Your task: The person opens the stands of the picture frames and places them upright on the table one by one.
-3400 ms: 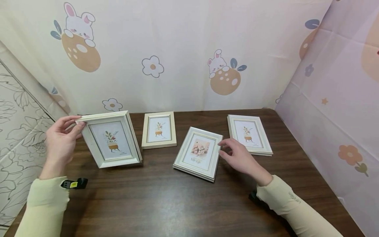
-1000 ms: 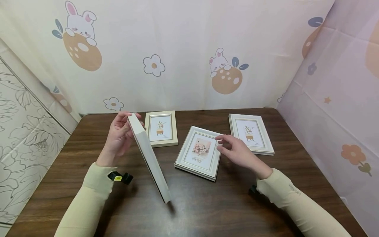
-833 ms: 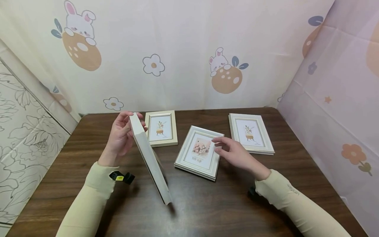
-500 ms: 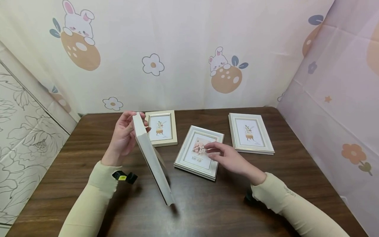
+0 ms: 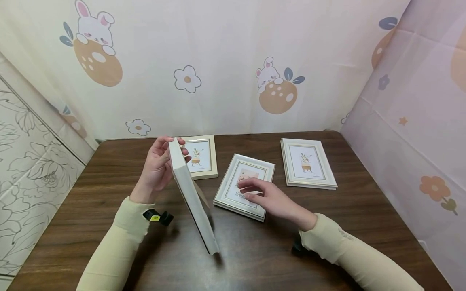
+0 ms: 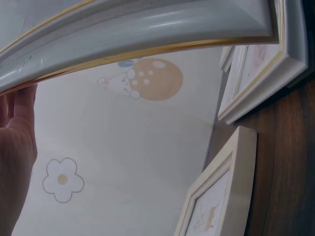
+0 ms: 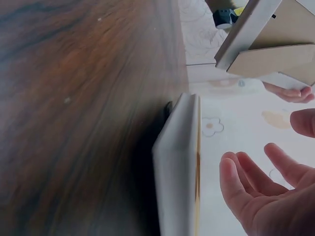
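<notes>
In the head view my left hand [image 5: 157,165] grips the upper end of a large white picture frame [image 5: 193,202], which stands edge-on and tilted over the table. The right wrist view shows its brown backing [image 7: 275,59]. My right hand [image 5: 274,200] hovers over a white frame with a pink flower picture [image 5: 251,206], its fingers loosely bent and holding nothing. In the right wrist view those fingers [image 7: 256,182] are spread apart beside that frame's edge [image 7: 177,162]. Part of the left hand [image 6: 17,147] shows beneath the gold-lined frame border [image 6: 147,34] in the left wrist view.
A cream frame with a plant picture [image 5: 205,176] lies at the back, partly behind the left hand. Another white frame [image 5: 327,173] lies at the back right. The brown table [image 5: 255,258] meets a patterned curtain [image 5: 225,101] behind and on the right.
The left hand has brought the large frame right from the far left, turning it from face-on to edge-on. The right hand has moved left over the pink flower frame.
</notes>
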`<state>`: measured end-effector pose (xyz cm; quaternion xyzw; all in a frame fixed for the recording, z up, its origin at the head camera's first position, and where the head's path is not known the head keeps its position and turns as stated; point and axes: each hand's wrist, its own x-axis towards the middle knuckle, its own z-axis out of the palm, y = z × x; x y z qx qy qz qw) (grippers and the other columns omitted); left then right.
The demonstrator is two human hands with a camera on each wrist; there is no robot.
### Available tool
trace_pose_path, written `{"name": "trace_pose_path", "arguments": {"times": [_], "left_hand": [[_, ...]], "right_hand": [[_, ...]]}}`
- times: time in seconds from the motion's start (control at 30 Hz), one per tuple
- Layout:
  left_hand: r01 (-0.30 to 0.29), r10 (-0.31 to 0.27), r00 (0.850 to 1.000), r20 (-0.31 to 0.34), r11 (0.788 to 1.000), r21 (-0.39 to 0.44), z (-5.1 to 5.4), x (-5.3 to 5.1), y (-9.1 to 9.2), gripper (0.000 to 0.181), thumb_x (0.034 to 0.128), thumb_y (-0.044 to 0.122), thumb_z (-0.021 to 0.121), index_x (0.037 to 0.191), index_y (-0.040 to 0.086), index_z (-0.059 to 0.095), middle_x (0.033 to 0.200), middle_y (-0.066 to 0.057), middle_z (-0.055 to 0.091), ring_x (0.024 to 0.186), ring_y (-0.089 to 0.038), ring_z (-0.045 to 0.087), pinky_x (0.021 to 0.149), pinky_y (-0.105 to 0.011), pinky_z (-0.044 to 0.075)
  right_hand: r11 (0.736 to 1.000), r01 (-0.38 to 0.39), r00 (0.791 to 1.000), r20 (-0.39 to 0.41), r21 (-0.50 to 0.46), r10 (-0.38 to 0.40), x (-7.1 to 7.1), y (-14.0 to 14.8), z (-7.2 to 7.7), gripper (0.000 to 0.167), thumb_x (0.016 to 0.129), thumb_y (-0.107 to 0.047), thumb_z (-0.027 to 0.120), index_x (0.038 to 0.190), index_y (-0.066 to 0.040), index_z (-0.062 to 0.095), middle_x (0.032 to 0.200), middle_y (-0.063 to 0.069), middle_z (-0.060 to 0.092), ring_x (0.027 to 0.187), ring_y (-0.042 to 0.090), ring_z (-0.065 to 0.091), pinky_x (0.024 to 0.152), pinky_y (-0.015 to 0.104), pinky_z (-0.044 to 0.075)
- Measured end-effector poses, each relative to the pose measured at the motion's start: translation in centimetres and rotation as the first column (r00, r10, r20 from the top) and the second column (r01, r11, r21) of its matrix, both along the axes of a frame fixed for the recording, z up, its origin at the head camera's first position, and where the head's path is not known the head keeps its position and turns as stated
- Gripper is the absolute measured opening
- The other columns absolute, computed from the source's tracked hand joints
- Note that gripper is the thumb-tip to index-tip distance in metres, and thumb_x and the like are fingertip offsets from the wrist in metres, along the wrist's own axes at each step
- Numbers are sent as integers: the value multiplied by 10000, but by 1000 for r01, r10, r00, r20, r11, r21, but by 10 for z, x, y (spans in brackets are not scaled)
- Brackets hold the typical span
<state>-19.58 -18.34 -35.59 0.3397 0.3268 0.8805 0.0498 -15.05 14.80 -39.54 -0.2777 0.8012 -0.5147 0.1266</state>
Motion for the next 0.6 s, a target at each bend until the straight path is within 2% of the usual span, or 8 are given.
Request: {"name": "trace_pose_path", "arguments": {"times": [0.27, 0.6], "left_hand": [[1, -1, 1000, -3, 1000, -4, 1, 3, 4, 204, 1015, -3, 472, 1141, 55, 622, 1199, -168, 590, 1008, -284, 670, 907, -472, 539], [-42, 43, 999, 17, 998, -40, 1, 6, 10, 164, 991, 35, 528, 1108, 79, 636, 1185, -146, 598, 989, -259, 686, 887, -444, 555]], "right_hand": [[998, -21, 1000, 7, -64, 21, 4, -16, 6, 348, 987, -80, 613, 1323, 3, 576, 1296, 186, 606, 1196, 282, 597, 957, 324, 505], [986, -87, 996, 12, -143, 89, 6, -39, 7, 412, 970, -62, 624, 1366, 13, 538, 1304, 191, 606, 1207, 267, 588, 1016, 385, 468]]}}
